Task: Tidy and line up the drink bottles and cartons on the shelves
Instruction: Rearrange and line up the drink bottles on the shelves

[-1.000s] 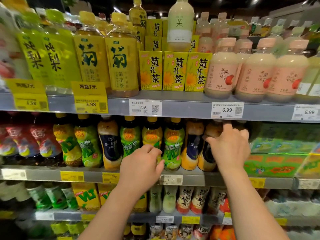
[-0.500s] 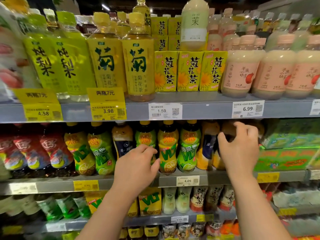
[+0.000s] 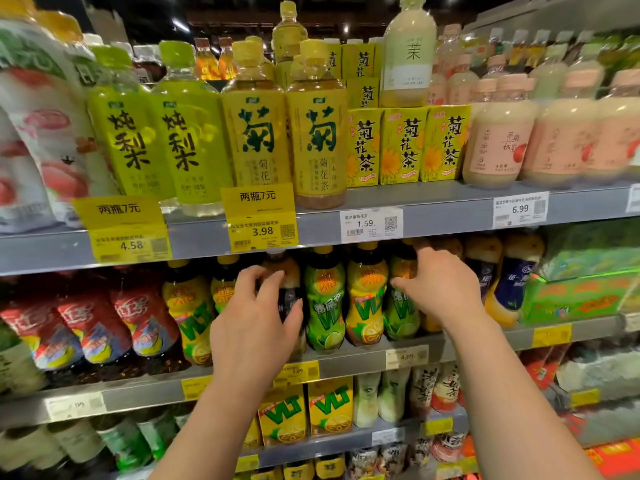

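Top shelf (image 3: 450,206), grey: yellow-green bottles (image 3: 156,140) with dark characters, amber-yellow bottles (image 3: 287,133), yellow cartons (image 3: 405,147) printed with flowers, pale pink-labelled bottles (image 3: 502,143). Middle shelf: red-labelled bottles (image 3: 86,327), yellow and green VLT bottles (image 3: 346,299), green cartons (image 3: 581,292).

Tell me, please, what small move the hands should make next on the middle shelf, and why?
Probably lift out the dark-labelled bottle that the left hand grips. It stands among the yellow and green VLT bottles, while similar dark-labelled bottles sit further right. The right hand rests on a green bottle.
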The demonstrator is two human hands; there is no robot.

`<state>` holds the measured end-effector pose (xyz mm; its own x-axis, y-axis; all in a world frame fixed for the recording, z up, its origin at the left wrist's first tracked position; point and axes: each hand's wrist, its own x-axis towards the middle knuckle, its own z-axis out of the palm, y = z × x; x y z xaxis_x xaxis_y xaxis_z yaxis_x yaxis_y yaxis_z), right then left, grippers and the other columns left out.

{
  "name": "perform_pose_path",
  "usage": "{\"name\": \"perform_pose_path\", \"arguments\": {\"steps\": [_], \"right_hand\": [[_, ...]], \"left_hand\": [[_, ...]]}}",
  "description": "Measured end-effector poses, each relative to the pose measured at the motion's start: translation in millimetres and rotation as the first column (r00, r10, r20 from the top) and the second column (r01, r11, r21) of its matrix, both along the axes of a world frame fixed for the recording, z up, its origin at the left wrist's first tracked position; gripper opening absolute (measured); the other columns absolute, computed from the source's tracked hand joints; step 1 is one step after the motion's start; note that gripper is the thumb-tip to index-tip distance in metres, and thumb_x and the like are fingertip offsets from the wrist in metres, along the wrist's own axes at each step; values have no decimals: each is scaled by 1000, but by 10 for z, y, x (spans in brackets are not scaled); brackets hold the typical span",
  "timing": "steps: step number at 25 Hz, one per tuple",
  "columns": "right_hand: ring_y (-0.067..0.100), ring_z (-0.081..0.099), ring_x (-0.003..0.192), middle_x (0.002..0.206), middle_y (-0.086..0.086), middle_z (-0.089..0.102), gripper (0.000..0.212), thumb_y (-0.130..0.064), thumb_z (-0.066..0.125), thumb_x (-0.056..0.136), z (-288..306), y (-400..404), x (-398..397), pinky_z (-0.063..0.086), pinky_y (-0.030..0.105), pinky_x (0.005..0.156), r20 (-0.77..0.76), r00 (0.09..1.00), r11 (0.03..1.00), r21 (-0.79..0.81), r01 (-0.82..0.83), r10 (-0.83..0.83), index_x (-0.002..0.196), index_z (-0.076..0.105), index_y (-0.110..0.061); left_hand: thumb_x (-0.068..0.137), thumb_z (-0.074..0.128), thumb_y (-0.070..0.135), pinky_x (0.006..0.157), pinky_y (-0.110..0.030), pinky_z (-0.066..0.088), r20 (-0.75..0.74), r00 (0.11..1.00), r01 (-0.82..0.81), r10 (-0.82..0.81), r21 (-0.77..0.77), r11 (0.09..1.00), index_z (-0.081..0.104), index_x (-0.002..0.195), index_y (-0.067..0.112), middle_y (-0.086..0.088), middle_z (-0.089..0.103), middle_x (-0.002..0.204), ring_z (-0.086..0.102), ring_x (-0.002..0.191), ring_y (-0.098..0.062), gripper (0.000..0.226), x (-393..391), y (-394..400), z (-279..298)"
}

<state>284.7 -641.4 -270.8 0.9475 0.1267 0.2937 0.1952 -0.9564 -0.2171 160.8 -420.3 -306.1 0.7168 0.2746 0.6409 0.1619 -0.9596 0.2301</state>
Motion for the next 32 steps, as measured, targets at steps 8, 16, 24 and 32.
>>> {"name": "perform_pose_path", "arguments": {"steps": [8, 16, 24, 32], "right_hand": [[27, 50, 120, 132, 2, 55, 86, -46, 82, 71, -211, -166, -186, 47, 42, 90, 146, 986, 951, 282, -125, 86, 140, 37, -22], [-2, 51, 109, 135, -13, 51, 84, -29, 88, 68, -284, -287, -233, 39, 22, 92, 232, 960, 785, 561, -262, 155, 139, 43, -35], [-4, 47, 111, 123, -19, 53, 86, -29, 91, 63, -313, -521, -171, 37, 17, 91, 275, 933, 675, 645, -358, 232, 132, 43, -49], [-17, 50, 103, 111, -32, 52, 87, -29, 94, 56, -219, -1029, -54, 34, -1, 82, 275, 888, 596, 663, -453, 370, 120, 43, -59]], "left_hand": [[86, 63, 53, 47, -29, 40, -164, 977, -135, 133, -3, 991, 43, 125, 13, -11, 56, 104, 64, 74, -32, 59, 198, 10, 98], [61, 90, 35, 43, -35, 48, 125, 991, -43, 46, -25, 999, 39, 135, 14, -17, 55, 107, 61, 77, -36, 92, 100, -78, -83], [56, 92, 2, 69, -30, 47, 321, 928, 212, -190, -34, 977, 41, 134, 18, -18, 46, 121, 47, 105, -19, 95, -222, -430, -187], [61, 92, 18, 77, -35, 58, 370, 898, 328, -239, -200, 923, 36, 139, 32, 9, 37, 122, 44, 106, 1, 97, -199, -1143, 60]]}}
